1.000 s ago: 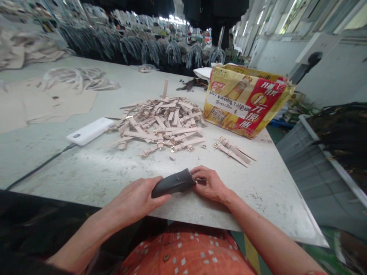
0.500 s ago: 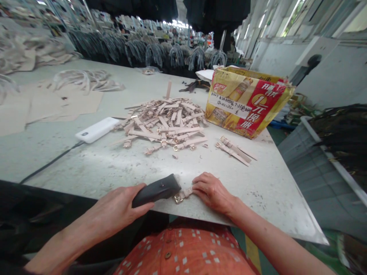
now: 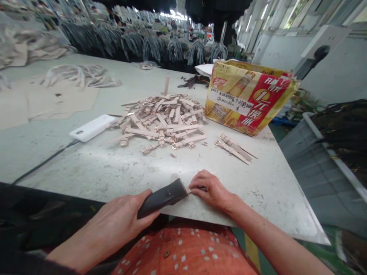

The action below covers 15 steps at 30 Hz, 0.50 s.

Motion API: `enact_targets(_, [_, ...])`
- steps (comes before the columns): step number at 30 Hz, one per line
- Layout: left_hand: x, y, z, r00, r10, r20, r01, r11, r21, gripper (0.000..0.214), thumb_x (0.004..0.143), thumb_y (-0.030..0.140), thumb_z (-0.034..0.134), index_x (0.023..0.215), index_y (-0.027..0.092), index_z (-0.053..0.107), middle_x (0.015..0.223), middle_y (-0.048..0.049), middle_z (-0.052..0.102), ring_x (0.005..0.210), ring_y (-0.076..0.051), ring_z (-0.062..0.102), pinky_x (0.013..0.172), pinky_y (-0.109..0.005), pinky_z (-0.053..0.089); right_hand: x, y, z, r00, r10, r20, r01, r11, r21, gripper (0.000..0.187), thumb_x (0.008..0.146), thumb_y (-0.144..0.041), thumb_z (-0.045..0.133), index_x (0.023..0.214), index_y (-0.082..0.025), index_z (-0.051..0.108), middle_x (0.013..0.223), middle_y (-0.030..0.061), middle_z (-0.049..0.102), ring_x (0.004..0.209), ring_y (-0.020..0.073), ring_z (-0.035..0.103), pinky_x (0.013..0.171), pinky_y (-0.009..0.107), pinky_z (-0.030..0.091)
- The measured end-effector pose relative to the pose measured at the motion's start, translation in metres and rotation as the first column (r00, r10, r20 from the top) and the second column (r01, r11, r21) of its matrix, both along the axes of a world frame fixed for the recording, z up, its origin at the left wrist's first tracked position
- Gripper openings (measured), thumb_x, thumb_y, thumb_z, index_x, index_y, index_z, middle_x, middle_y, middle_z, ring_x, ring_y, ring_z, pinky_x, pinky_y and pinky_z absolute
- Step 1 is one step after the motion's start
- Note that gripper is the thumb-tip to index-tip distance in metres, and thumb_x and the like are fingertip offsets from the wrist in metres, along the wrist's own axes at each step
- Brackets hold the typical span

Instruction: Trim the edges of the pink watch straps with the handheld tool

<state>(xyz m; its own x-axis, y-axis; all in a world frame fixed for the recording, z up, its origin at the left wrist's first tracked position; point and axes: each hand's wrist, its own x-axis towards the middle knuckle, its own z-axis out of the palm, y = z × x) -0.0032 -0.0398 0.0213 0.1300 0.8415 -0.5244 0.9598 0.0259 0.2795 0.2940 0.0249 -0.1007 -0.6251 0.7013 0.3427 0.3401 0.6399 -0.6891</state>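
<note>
In the head view my left hand [image 3: 132, 215] is wrapped round a dark, wide-ended hand tool [image 3: 164, 196] shaped like a hair clipper. The tool slants over the table's near edge, its wide end towards my right hand [image 3: 210, 191]. Between closed fingers my right hand pinches a pale buckle strap [image 3: 189, 189], most of it hidden behind the tool's end and my fingers. Beyond my hands lies a heap of pale buckle straps [image 3: 169, 118]. A few more straps [image 3: 233, 149] lie apart on the right.
A yellow and red cardboard box [image 3: 246, 99] stands on the table [image 3: 114, 172] at the right. A white power bank [image 3: 93, 128] with a black cable lies left of the heap. Fabric pieces [image 3: 63, 101] cover the far left. A grey bin [image 3: 323, 175] stands beyond the right edge.
The dark tool has moved right, its wide end now right by my right hand's fingers. The strap's buckle, visible before, is now out of sight.
</note>
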Motion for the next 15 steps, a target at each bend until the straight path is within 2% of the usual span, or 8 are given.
enact_targets(4, [0.005, 0.009, -0.007, 0.999, -0.003, 0.045, 0.000, 0.998, 0.056, 0.040, 0.093, 0.060, 0.052, 0.103, 0.028, 0.075, 0.095, -0.0085, 0.089, 0.091, -0.034, 0.085, 0.078, -0.038, 0.052, -0.003, 0.001, 0.003, 1.000, -0.002, 0.028, 0.003, 0.999, -0.035, 0.012, 0.103, -0.014, 0.086, 0.106, -0.024, 0.091, 0.103, 0.0077, 0.083, 0.099, 0.0235, 0.076, 0.094, 0.037, 0.061])
enact_targets(9, [-0.007, 0.010, -0.020, 0.992, 0.014, 0.124, -0.027, 0.994, 0.103, 0.039, 0.095, 0.062, 0.057, 0.103, 0.029, 0.076, 0.095, -0.0059, 0.090, 0.091, -0.033, 0.085, 0.078, -0.037, 0.052, -0.011, 0.000, 0.008, 0.994, -0.093, 0.057, 0.101, 0.983, -0.151, 0.015, 0.096, -0.012, 0.092, 0.101, -0.026, 0.093, 0.097, 0.0048, 0.080, 0.096, 0.0223, 0.074, 0.090, 0.035, 0.058])
enact_targets(12, [-0.017, 0.005, -0.022, 0.995, 0.047, 0.086, -0.052, 0.996, 0.067, 0.044, 0.092, 0.064, 0.055, 0.105, 0.029, 0.078, 0.098, -0.0068, 0.091, 0.096, -0.034, 0.086, 0.082, -0.039, 0.055, -0.018, 0.000, 0.010, 0.986, -0.141, 0.088, 0.156, 0.969, -0.191, 0.016, 0.093, -0.010, 0.092, 0.095, -0.025, 0.093, 0.095, 0.0045, 0.079, 0.095, 0.0223, 0.074, 0.088, 0.035, 0.057])
enact_targets(15, [-0.021, -0.002, -0.017, 0.996, 0.057, 0.075, -0.058, 0.998, 0.011, 0.047, 0.089, 0.066, 0.054, 0.104, 0.030, 0.079, 0.100, -0.0066, 0.091, 0.100, -0.035, 0.087, 0.084, -0.039, 0.057, -0.022, 0.001, 0.010, 0.976, -0.175, 0.129, 0.196, 0.964, -0.180, 0.015, 0.092, -0.009, 0.092, 0.095, -0.024, 0.093, 0.094, 0.0049, 0.079, 0.095, 0.0230, 0.073, 0.088, 0.035, 0.055])
